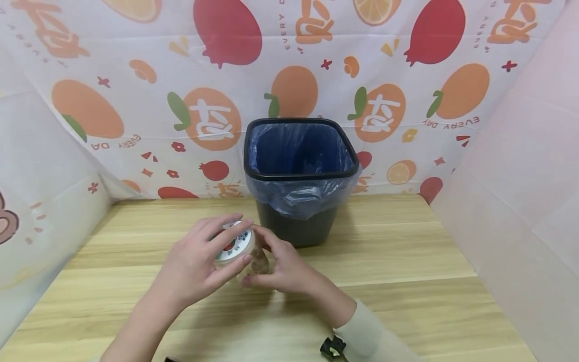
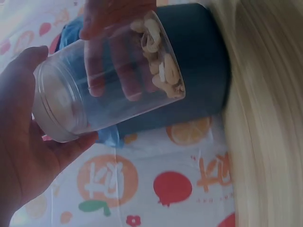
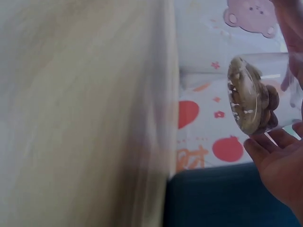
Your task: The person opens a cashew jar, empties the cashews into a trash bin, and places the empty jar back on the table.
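Note:
A clear jar (image 1: 261, 265) with a white printed lid (image 1: 235, 249) is held up over the wooden table, tilted. My left hand (image 1: 192, 261) grips the lid, its fingers and thumb around the rim. With my right hand (image 1: 289, 264) I hold the jar's body from the side. Pale brown nuts (image 2: 163, 71), perhaps peanuts, lie in a shallow layer at the bottom in the left wrist view; their exact kind is hard to tell. The lid is on the jar. Seen from the right wrist, the jar's base (image 3: 244, 97) hangs clear of the table.
Just behind the jar stands a dark trash bin (image 1: 294, 229) lined with a translucent blue bag (image 1: 303, 198). A fruit-patterned cloth (image 1: 172, 166) hangs behind the wooden table (image 1: 407, 281). A small black object (image 1: 333, 348) is by the right sleeve.

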### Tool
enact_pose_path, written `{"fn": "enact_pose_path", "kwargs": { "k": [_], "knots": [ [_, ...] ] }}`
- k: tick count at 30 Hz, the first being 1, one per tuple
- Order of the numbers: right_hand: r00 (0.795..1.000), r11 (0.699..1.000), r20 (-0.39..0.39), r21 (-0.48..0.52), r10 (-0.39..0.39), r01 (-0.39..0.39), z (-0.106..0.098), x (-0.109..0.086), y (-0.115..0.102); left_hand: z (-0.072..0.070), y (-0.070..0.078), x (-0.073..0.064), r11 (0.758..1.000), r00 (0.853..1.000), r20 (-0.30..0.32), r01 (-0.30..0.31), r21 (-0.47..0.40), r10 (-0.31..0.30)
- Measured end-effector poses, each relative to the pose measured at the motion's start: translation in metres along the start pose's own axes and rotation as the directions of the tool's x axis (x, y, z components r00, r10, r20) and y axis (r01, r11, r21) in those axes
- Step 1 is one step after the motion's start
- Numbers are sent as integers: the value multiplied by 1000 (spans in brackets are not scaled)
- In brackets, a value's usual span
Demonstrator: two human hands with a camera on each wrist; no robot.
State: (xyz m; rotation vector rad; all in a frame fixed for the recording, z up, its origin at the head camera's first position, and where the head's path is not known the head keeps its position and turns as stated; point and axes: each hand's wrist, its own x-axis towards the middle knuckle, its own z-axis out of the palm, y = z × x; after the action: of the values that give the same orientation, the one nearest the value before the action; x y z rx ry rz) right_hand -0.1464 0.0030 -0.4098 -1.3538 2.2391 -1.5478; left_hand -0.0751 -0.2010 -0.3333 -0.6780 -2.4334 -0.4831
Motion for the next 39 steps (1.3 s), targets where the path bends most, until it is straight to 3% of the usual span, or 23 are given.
{"fn": "enact_pose_path", "kwargs": {
  "k": [4, 7, 9, 12, 16, 25, 33, 39],
  "knots": [
    [999, 991, 19, 125, 37, -39, -13, -10, 0, 10, 8, 9, 998, 999, -30, -36, -59, 34],
    [999, 975, 33, 218, 29, -36, -22, -15, -3, 18, 14, 15, 992, 995, -74, -74, -98, 67],
    [999, 973, 40, 228, 12, -21, -28, -17, -4, 22, 17, 19, 989, 992, -95, -94, -116, 83],
    [998, 981, 64, 195, -12, -1, -34, -20, -3, 28, 19, 18, 982, 990, -106, -106, -155, 90],
    [994, 996, 109, 89, -15, 5, -43, -23, 4, 33, 17, 13, 974, 992, -76, -117, -192, 104],
    [982, 996, 178, -74, 60, -47, -70, -36, 9, 41, 14, 12, 960, 987, 79, -117, -255, 141],
    [973, 999, 226, -33, 41, -34, -76, -37, 5, 43, 13, 14, 929, 980, 11, -185, -322, 199],
    [970, 999, 243, -20, 28, -24, -75, -36, 3, 40, 11, 11, 926, 983, 13, -166, -338, 181]
  ]
}}
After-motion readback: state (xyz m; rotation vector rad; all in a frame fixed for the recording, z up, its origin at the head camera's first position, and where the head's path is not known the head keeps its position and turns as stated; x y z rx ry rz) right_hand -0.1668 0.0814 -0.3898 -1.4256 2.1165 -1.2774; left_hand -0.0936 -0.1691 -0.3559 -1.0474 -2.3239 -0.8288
